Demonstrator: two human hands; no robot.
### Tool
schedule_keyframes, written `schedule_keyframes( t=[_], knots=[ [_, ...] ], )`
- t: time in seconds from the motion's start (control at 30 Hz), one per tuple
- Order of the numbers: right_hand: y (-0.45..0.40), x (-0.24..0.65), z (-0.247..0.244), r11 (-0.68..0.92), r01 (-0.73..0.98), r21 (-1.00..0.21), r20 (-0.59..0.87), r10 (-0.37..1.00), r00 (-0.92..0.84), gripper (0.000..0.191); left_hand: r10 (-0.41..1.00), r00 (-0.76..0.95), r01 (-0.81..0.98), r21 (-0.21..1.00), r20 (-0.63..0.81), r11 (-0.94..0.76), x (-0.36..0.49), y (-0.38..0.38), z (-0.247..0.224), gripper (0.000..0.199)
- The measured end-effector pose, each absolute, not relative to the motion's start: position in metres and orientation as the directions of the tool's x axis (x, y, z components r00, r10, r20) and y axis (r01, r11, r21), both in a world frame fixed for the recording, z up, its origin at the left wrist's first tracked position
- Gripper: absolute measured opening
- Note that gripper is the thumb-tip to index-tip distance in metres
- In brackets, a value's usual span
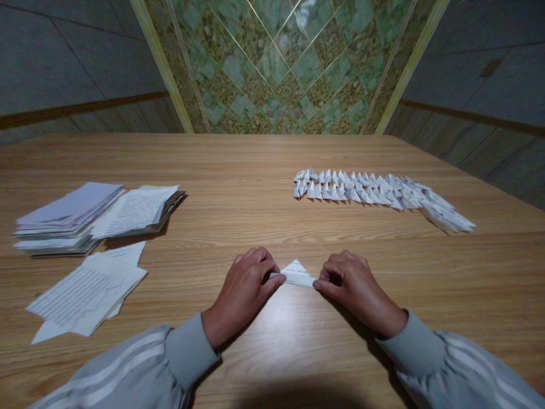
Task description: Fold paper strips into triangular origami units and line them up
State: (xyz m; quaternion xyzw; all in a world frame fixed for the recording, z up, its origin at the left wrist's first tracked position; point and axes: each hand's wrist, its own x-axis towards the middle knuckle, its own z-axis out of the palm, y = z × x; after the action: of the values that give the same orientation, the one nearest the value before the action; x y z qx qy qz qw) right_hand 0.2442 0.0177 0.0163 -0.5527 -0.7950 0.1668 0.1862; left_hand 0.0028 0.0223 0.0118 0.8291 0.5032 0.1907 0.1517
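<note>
Between my hands, just over the table, is a folded sheet of paper (297, 275) with printing on it. It has a triangular peak on top and a narrow folded strip along the bottom. My left hand (251, 284) pinches the left end of the strip between thumb and fingers. At the right end, my right hand (351, 284) pinches it the same way. The fingertips cover both ends of the paper.
Stacks of paper (72, 216) and printed sheets (140, 210) stand at the left, with loose printed sheets (89, 289) nearer me. Two rows of small folded paper pieces (353, 188) run across the back right, ending in a flatter pile (447, 211). A tiled wall (276, 62) rises behind the wooden table (230, 165).
</note>
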Motion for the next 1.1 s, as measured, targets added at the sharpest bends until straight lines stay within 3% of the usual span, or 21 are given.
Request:
schedule_keyframes(
  t=[0.2,0.33,0.43,0.7,0.9,1.1],
  knots=[
    [0.014,0.241,0.021,0.319,0.834,-0.45,0.148,0.948,-0.282,0.015,0.897,0.412,0.79,0.428,0.16,-0.439,0.004,0.021,0.013,0.01],
    [0.004,0.23,0.027,0.565,0.754,-0.334,0.347,0.818,-0.459,0.014,0.896,0.411,0.795,0.417,0.166,-0.442,0.005,0.021,0.013,0.01],
    [-0.006,0.218,0.026,0.702,0.684,-0.198,0.376,0.699,-0.608,0.018,0.898,0.405,0.8,0.409,0.172,-0.439,0.006,0.022,0.013,0.01],
    [-0.014,0.21,0.016,0.683,0.728,-0.053,0.245,0.716,-0.654,0.018,0.897,0.403,0.797,0.412,0.181,-0.441,0.005,0.022,0.011,0.01],
    [-0.013,0.215,0.02,0.676,0.737,-0.025,0.26,0.716,-0.648,0.021,0.912,0.381,0.782,0.476,0.148,-0.404,-0.002,0.025,0.013,0.015],
    [-0.012,0.224,0.027,0.628,0.778,-0.021,0.245,0.758,-0.605,0.013,0.906,0.386,0.757,0.502,0.174,-0.418,-0.009,0.028,0.013,0.018]
  ],
)
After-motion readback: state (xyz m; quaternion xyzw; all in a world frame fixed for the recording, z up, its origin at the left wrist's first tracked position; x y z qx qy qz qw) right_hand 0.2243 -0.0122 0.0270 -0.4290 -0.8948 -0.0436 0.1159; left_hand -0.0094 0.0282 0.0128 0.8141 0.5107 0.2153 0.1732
